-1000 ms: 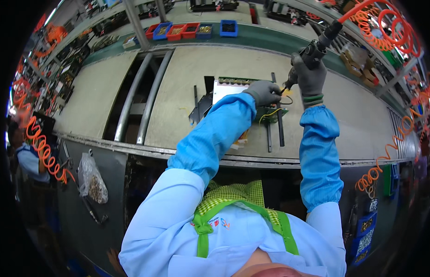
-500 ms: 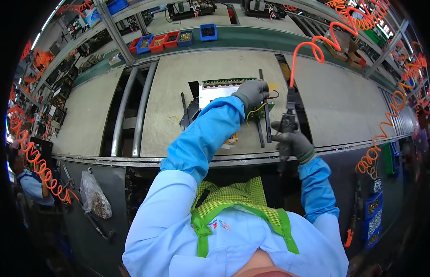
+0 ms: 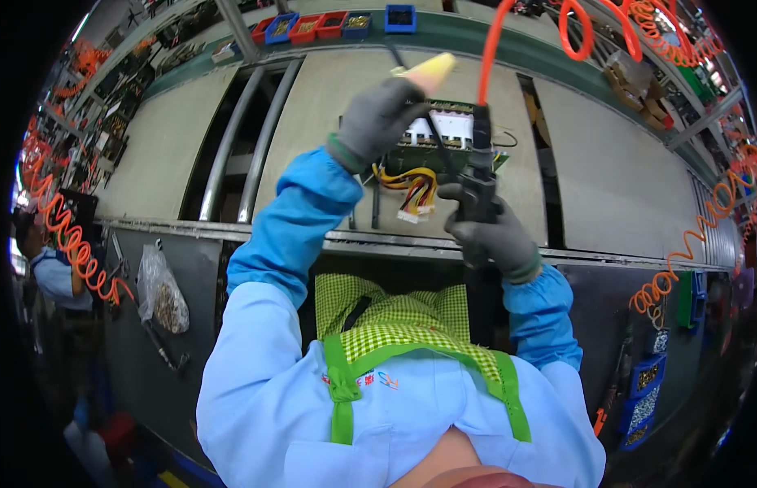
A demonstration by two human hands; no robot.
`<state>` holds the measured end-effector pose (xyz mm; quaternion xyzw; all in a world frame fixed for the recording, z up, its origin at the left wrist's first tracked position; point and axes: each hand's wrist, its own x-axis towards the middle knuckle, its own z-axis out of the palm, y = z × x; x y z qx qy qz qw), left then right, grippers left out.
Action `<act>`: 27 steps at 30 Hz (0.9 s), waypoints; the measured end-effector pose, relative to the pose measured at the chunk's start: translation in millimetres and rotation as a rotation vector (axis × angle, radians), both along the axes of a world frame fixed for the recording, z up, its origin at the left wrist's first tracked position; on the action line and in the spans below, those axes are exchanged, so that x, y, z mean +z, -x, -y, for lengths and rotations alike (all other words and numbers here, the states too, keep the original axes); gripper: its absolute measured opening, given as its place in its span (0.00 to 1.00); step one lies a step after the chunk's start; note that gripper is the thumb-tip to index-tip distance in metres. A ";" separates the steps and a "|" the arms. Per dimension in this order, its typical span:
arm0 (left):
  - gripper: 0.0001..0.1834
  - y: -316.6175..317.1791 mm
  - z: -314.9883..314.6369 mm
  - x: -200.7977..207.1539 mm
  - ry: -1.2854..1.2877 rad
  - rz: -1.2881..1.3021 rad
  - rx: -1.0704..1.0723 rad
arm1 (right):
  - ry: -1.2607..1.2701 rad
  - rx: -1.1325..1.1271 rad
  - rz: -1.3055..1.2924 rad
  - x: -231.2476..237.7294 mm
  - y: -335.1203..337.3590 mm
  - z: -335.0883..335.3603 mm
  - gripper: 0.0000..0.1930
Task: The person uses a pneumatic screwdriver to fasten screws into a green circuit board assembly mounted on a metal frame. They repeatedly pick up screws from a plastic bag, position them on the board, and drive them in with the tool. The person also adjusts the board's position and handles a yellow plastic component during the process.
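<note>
1. Our left hand (image 3: 374,122), in a grey glove, is raised over the near left part of the unit (image 3: 453,128); its fingers are curled in, pinching a dark bar (image 3: 434,134).
2. The bar slants across the unit, its upper end showing beyond our fingers.
3. A yellowish piece (image 3: 428,73) stands out just above those fingertips; it is blurred, and we cannot tell whether we grip it too.
4. Our right hand (image 3: 502,236), gloved alike, is wrapped around a black driver (image 3: 479,175) near the table's front edge.
5. An orange hose (image 3: 493,53) rises from the driver's upper end.
6. The unit, green and white, lies on the table (image 3: 329,81) between and beyond our hands, partly hidden by the driver.
7. We see yellow cables (image 3: 416,179) spilling from its near side, ending in white plugs (image 3: 413,215).
8. Beyond the table, we see red bins (image 3: 304,31) and blue bins (image 3: 356,26) in a row.
</note>
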<state>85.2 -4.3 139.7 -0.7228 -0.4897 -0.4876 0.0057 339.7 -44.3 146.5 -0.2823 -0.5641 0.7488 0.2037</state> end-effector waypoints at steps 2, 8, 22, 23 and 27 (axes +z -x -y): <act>0.07 39.2 23.7 -18.8 0.005 -0.011 0.060 | 0.065 0.045 -0.018 -19.0 33.4 7.1 0.27; 0.08 119.8 53.7 -114.9 0.215 0.492 0.078 | -0.238 0.019 0.139 -78.2 141.5 32.2 0.22; 0.14 137.6 17.0 -196.2 0.705 0.453 0.285 | -0.110 -0.041 0.287 -129.1 137.7 12.3 0.16; 0.13 132.4 17.6 -192.8 0.801 0.654 0.218 | -0.101 -0.048 0.239 -129.6 136.4 14.5 0.16; 0.09 129.1 36.0 -161.8 0.972 0.975 0.002 | -0.076 -0.009 0.240 -133.6 144.4 17.3 0.16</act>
